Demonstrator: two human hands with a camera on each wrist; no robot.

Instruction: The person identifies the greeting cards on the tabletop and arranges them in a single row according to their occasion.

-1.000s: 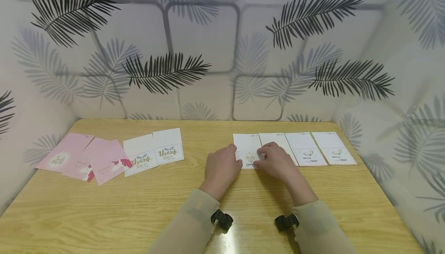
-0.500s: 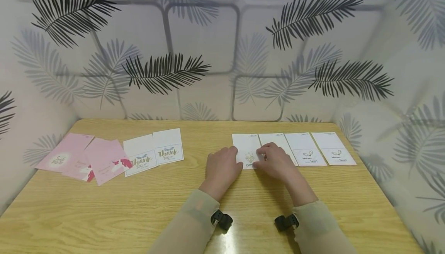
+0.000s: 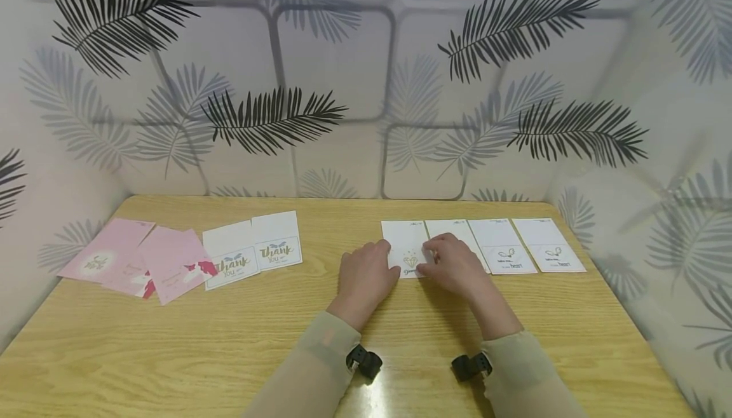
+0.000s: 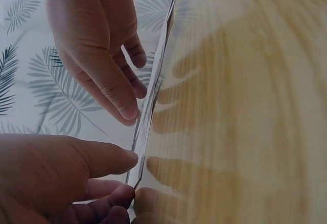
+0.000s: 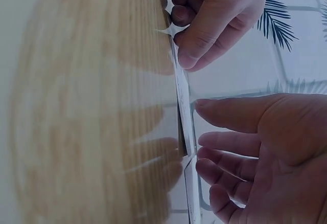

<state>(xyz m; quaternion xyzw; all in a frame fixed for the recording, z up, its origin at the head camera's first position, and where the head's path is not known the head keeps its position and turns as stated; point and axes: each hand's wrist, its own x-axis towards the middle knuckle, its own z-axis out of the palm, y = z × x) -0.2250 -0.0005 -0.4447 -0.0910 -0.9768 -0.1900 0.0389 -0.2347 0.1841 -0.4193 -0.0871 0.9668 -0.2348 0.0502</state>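
Observation:
A white card [image 3: 402, 235] with a gold diamond print lies on the wooden table in the head view, between both hands. My left hand [image 3: 366, 273] holds its near left edge, thumb on the card and the other fingers curled at the side. My right hand [image 3: 457, 267] is at the card's right side, fingers loosely bent and spread. In the right wrist view, the fingertips of the right hand [image 5: 265, 157] hover beside or lightly touch the card's surface [image 5: 183, 88]; contact is hard to judge. That hand partly hides the neighbouring white card [image 3: 464, 234].
Two white cards with heart prints [image 3: 503, 246] continue the row to the right. At the left lie two white "Thank You" cards [image 3: 277, 240] and several overlapping pink cards [image 3: 177, 259]. A leaf-patterned wall [image 3: 343, 151] borders the table [image 3: 171, 354] at the back and sides.

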